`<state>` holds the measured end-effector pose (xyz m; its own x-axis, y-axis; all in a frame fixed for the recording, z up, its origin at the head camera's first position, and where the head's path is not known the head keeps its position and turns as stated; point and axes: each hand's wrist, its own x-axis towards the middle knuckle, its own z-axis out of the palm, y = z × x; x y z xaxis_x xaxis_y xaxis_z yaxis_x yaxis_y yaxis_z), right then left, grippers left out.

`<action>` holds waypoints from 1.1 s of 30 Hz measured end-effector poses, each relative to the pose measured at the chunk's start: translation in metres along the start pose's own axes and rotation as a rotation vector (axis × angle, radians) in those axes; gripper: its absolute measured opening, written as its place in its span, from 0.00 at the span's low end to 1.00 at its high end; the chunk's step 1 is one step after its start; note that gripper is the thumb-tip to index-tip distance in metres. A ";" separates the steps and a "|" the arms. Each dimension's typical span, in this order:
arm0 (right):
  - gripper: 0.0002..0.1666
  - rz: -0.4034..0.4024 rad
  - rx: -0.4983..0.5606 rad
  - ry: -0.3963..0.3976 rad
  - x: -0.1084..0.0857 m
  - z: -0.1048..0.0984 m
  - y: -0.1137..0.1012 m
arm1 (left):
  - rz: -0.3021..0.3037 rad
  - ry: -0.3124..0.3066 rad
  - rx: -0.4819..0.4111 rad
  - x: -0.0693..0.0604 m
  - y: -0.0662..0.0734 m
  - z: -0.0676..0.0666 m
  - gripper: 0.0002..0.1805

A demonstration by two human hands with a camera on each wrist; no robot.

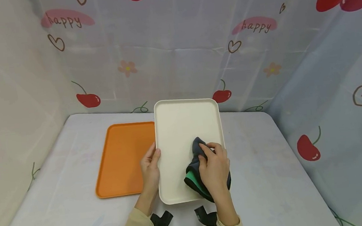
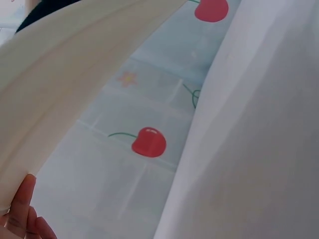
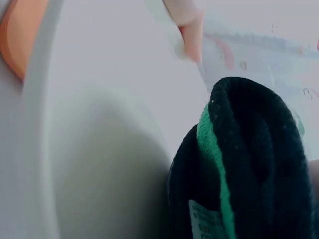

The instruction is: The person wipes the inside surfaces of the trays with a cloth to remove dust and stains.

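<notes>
A cream rectangular tray [image 1: 179, 127] is held up off the table, tilted toward the head camera. My left hand [image 1: 149, 168] grips it by its left edge, the thumb over the rim; in the left wrist view, fingers [image 2: 22, 199] show against the tray's underside [image 2: 65, 84]. Bunched in my right hand [image 1: 216, 169] is a dark grey cloth [image 1: 197, 146] with a green side and black edging, held against the lower right of the tray's face. Up close in the right wrist view, the folded cloth [image 3: 249, 149] carries a white printed label [image 3: 205, 219].
An orange tray [image 1: 124, 158] lies flat on the white-covered table [image 1: 265, 177], partly behind the cream one. Black curved pieces [image 1: 162, 220] sit at both wrists. A curtain printed with cherries [image 1: 177, 73] hangs behind the table and along its sides.
</notes>
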<state>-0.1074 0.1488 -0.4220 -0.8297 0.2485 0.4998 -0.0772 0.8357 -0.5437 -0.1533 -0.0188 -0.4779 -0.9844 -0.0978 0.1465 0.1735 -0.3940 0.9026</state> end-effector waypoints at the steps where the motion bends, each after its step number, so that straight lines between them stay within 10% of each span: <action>1: 0.19 0.024 -0.004 0.000 0.001 -0.001 0.003 | 0.004 0.000 -0.001 0.000 0.000 0.000 0.24; 14: 0.20 0.299 -0.053 -0.044 0.008 -0.015 0.028 | 0.003 -0.006 0.030 -0.002 0.001 0.002 0.24; 33: 0.21 0.262 -0.035 -0.028 0.003 -0.012 0.025 | 0.015 0.022 0.036 -0.002 0.002 0.002 0.24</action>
<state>-0.1052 0.1761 -0.4259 -0.8337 0.4453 0.3265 0.1604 0.7611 -0.6285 -0.1506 -0.0181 -0.4755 -0.9807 -0.1236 0.1513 0.1864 -0.3589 0.9146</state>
